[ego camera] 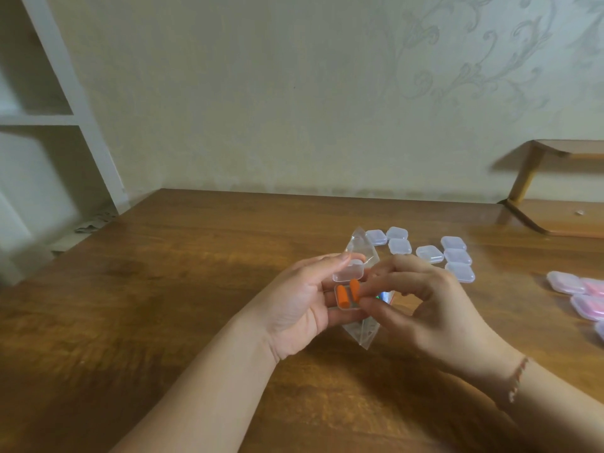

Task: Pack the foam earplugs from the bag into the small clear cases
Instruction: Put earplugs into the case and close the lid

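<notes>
1. Left hand (304,305): palm up, fingers curled around a small clear case (348,289), which it holds above the surface (196,256).
2. Case: lid (349,271) swung open and standing up at the far side, against the left fingertips.
3. Two orange earplugs (348,295) lie side by side in the case tray. One sits nearer the left palm; the other is on the side of the right hand.
4. Right hand (421,305): thumb and forefinger pinched together on the end of the second earplug, at the edge of the case. Other fingers loosely curled.
5. Clear bag (361,331): lies under and between both hands, one corner poking out past the left fingertips, another toward the wrists. Cannot tell how many earplugs it contains; a few coloured bits show through just beyond the right thumb.
6. Beyond the right hand's knuckles: a cluster of closed clear cases (457,256) on the surface, some touching each other.
7. Well out to the right of the right hand: cases with pink contents (585,295), partly cut off by the frame edge.
8. Red thread bracelet (518,377) on the right wrist.
9. Wooden shelf (555,217) at the far right of the surface.
</notes>
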